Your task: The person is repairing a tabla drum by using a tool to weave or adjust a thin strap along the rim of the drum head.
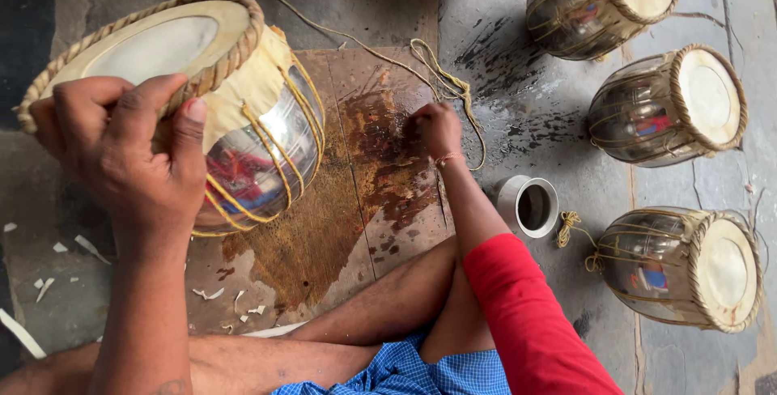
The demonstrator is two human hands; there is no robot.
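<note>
Now the left hand (129,152) is gripping the braided rim of the tilted metal drum (243,136) — lacing is under way; the right hand (437,129), closed, is pulling the yellow cord (453,87) tight, which needs steady tension next.

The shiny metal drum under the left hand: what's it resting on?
The metal drum sits on a stained wooden board. The left hand grips its rim; the contact patch beneath is hidden.
</note>
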